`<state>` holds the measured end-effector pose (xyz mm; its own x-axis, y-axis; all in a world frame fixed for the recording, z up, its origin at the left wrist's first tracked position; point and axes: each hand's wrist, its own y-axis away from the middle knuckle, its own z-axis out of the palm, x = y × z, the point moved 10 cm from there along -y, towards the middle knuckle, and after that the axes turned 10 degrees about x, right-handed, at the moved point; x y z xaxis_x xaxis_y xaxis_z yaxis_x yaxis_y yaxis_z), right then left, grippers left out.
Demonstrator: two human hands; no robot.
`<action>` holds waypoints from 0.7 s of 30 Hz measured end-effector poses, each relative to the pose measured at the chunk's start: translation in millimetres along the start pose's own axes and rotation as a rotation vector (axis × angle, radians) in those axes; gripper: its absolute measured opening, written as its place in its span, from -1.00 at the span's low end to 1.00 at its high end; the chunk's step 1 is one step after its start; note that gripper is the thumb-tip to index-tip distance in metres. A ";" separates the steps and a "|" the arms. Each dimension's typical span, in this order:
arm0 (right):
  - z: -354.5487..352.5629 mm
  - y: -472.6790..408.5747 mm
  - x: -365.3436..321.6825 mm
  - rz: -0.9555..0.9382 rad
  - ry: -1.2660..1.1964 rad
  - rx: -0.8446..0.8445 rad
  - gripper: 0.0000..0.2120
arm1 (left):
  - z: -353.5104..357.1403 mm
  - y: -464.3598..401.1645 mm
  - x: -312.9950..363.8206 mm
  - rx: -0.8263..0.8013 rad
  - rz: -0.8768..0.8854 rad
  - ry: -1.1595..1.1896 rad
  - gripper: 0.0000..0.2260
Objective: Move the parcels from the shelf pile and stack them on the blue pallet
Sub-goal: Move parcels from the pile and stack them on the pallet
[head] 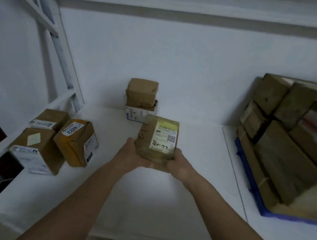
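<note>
I hold a small brown parcel [156, 139] with a yellow label and handwriting above the white surface, at the centre of the view. My left hand [135, 154] grips its left lower side and my right hand [178, 162] grips its right lower side. At the right, a stack of brown parcels [288, 141] sits on the blue pallet [247, 172]. On the left lie three parcels: a yellow-brown one marked 4023 [76, 141], a brown one with white labels [36, 150] and another brown one [50, 119] behind them.
At the back wall a brown parcel [142, 92] stands on a white box [140, 113]. A white metal shelf frame [50, 31] rises at the left. A dark object [3, 172] sits at the lower left edge.
</note>
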<state>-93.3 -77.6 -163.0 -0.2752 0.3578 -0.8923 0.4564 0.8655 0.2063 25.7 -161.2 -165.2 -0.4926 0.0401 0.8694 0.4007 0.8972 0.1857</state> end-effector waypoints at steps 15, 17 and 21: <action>-127.5 167.4 -87.7 -0.237 0.014 0.408 -0.61 | -0.8 133.1 137.6 0.119 0.402 0.185 -0.30; -151.7 182.5 -93.5 -0.241 0.046 0.491 -0.64 | 3.4 148.3 157.5 0.133 0.443 0.206 -0.28; -200.0 211.2 -101.3 -0.254 0.079 0.615 -0.71 | 19.8 174.3 196.0 0.132 0.509 0.229 -0.23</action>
<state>-138.3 139.1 51.3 -0.4884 0.2141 -0.8460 0.7619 0.5773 -0.2938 -16.3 11.8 28.4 -0.0763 0.3984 0.9140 0.4368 0.8374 -0.3285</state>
